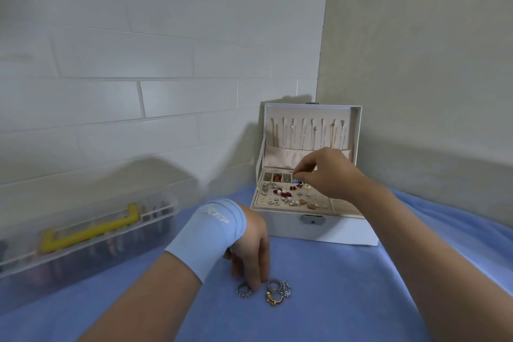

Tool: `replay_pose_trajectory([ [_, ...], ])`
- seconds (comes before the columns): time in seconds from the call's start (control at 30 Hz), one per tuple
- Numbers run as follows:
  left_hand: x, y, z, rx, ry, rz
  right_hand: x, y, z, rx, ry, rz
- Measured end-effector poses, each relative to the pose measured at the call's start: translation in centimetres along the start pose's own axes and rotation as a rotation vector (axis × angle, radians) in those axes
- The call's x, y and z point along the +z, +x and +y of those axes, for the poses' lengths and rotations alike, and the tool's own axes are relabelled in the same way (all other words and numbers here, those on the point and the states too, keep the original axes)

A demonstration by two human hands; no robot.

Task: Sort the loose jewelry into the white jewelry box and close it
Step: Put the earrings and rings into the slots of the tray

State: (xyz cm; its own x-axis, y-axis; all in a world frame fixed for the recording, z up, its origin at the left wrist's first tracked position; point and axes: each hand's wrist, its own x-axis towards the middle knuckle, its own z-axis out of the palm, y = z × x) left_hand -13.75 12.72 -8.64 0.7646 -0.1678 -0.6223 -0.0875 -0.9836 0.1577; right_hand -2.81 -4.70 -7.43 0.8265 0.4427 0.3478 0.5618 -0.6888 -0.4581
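Note:
The white jewelry box (286, 223) stands open on the blue cloth, its lid upright with several necklaces hanging inside. Its tray holds several earrings and small pieces. My right hand (324, 172) hovers over the tray's back compartments, thumb and forefinger pinching a small piece too tiny to identify. My left hand (251, 250), with a light blue wristband, points down at the cloth, fingertips touching a silver ring (244, 290). Beside it lies a cluster of loose rings (279, 291), silver and gold with red.
A clear plastic case (86, 233) with a yellow handle lies at the left on the blue cloth (347, 300). White brick wall behind and a plain wall at the right form a corner just behind the box.

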Motion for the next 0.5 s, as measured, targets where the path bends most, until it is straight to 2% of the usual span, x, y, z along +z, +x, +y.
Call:
replay_pose_trajectory([
  [0.1, 0.0, 0.0, 0.1, -0.010, 0.021, 0.027, 0.1, -1.1, -2.7, -0.073, 0.146, -0.159],
  [0.23, -0.5, -0.7, -1.1, 0.068, -0.068, 0.093, 0.6, -2.3, -4.8, -0.137, 0.191, -0.398],
  [0.5, -2.0, -2.2, -4.8, 0.380, -0.717, 0.543, 0.5, -2.4, -4.8, -0.088, 0.434, -0.430],
])
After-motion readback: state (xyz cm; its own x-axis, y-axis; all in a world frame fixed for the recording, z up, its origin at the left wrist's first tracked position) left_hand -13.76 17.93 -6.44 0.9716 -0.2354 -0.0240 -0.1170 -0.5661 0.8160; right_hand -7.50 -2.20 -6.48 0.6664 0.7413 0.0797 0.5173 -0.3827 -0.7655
